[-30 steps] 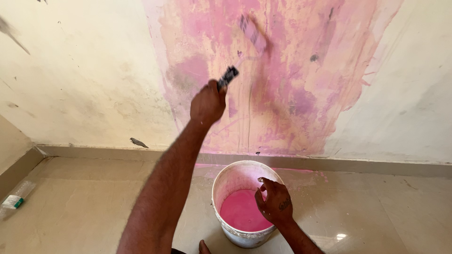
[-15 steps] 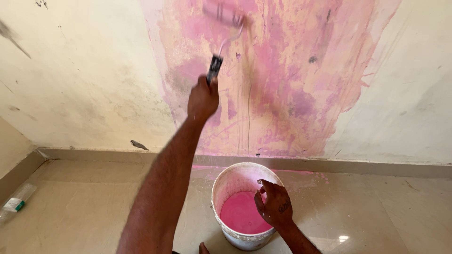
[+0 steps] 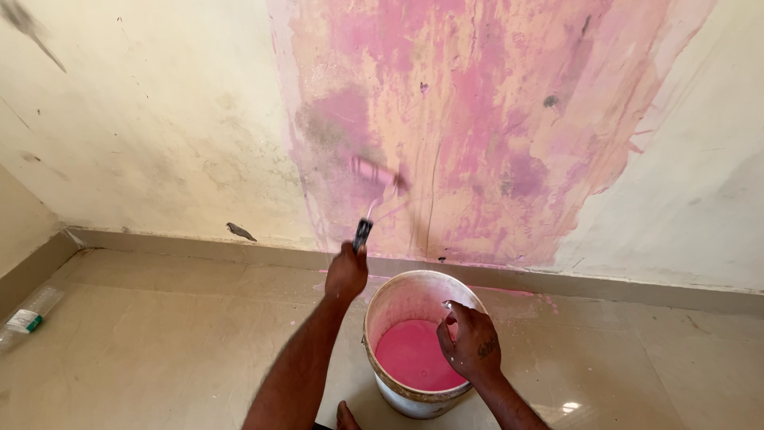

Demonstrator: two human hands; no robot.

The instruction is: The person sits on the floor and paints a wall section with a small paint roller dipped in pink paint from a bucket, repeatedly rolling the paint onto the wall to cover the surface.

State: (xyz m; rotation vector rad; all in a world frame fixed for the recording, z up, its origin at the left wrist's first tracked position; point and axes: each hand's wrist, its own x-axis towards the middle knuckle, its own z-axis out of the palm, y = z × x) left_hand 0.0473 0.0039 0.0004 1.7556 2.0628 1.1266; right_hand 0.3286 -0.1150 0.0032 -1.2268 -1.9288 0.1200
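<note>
Two hands, one roller, one bucket

Left hand [image 3: 347,273]: fingers wrapped tight on roller [image 3: 374,177] handle; roller against pink wall [image 3: 493,119]. Right hand [image 3: 471,342]: fingers curled over bucket [image 3: 406,299] rim. Bucket stands near skirting; bare floor [image 3: 175,334] left.

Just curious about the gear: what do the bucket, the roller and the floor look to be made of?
Bucket: probably plastic, white, smooth thin rim. Roller: blurred; seemingly a soft sleeve, thin metal frame, dark handle in the left hand. Floor: likely glazed tile, glossy with reflections.
</note>
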